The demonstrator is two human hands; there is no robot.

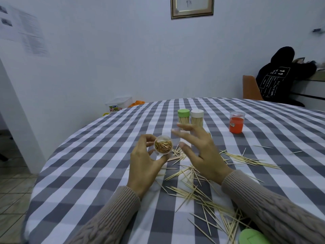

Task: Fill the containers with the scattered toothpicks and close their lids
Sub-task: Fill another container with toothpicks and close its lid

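My left hand (146, 162) grips a clear lidless toothpick container (163, 144), tilted toward me and packed with toothpicks. My right hand (198, 152) hovers just right of it with fingers spread and relaxed, holding nothing. Scattered toothpicks (198, 187) lie on the checked tablecloth (91, 173) under and to the right of both hands. Farther back stand two closed full containers, one with a green lid (183, 116) and one with a white lid (197, 117). A loose green lid (253, 236) lies at the bottom right edge.
A closed container with red contents (236, 122) stands at the back right. Behind the table a person in black (279, 76) sits on an orange chair (249, 90). A plastic box (118, 103) sits on the floor by the wall.
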